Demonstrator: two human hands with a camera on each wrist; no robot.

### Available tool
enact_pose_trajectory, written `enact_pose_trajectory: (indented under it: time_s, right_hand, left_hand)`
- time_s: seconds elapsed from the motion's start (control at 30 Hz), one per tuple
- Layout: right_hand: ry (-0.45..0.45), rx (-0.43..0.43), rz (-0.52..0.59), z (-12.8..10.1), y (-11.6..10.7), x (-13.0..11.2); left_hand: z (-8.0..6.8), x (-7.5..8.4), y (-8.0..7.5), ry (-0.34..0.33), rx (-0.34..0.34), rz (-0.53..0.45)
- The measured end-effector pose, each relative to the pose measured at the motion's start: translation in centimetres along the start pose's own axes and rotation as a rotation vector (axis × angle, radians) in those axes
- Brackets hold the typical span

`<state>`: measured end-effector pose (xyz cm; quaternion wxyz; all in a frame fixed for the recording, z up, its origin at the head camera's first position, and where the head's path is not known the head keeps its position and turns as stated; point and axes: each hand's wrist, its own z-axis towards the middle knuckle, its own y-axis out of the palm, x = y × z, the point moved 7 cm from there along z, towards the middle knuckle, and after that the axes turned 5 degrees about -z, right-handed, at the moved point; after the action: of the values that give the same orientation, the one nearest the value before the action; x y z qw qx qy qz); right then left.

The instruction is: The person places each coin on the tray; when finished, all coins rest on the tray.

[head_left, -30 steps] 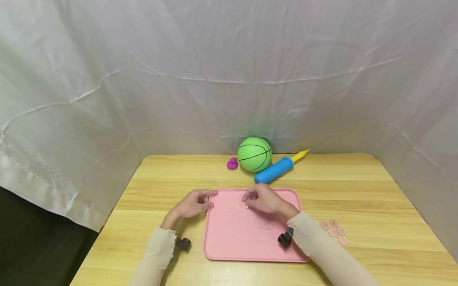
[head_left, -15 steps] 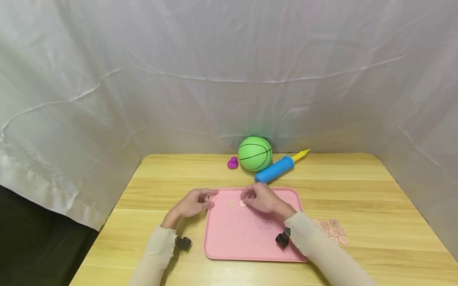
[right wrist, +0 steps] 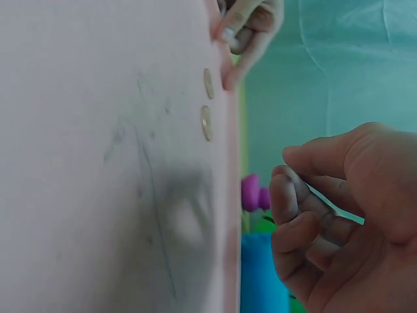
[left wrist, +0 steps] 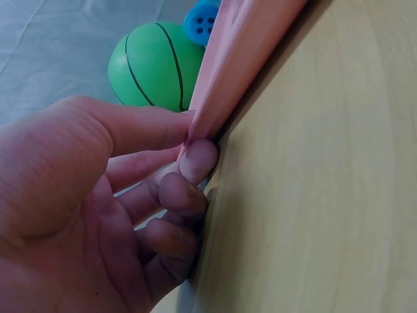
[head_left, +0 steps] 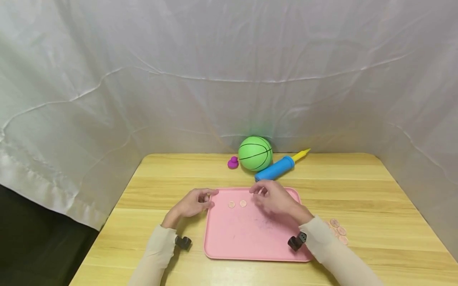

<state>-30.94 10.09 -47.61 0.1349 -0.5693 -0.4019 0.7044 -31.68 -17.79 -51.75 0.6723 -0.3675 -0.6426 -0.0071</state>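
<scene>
Head view: the tray (head_left: pixel 250 242) is pinched at its left rim by the left hand (head_left: pixel 193 203), and two coins (head_left: pixel 237 204) are seen on it. The right hand (head_left: pixel 275 198) is held just above the tray, loosely curled and empty, beside the coins.

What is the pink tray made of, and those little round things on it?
The pink tray looks like plastic: matte, one even colour, rounded moulded rim, with faint dark scuffs. The left hand pinches its edge. The two small discs look like coins, probably copper-toned metal: thin, flat, slightly shiny. They are too small to be sure.
</scene>
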Motion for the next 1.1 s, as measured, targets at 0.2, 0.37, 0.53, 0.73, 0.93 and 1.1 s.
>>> enact_pose_trajectory:
  time_s: [0.2,0.37,0.53,0.73,0.93,1.1]
  right_hand:
    - [-0.043,0.049,-0.056,-1.8,-2.2,0.4]
    - [-0.054,0.087,-0.095,-3.6,-3.4,1.2]
    - [-0.023,0.102,-0.115,-5.3,-4.8,2.3]
    - [-0.007,0.112,-0.158,-7.4,-6.4,4.0]
    - [0.003,0.088,-0.187,-9.5,-7.6,5.6]
    - [0.011,0.043,-0.172,-10.8,-8.1,6.2]
  left_hand:
    - [0.0,0.0,0.0,0.006,0.001,0.014]
    - [-0.2,0.0,-0.1,-0.006,0.002,0.021]
    - [-0.1,0.0,-0.1,-0.003,0.003,0.016]
    - [-0.3,0.0,0.0,0.002,0.003,0.011]
    - [-0.3,-0.2,0.1,-0.003,-0.003,0.015]
    - [-0.1,0.1,0.0,0.008,0.003,0.014]
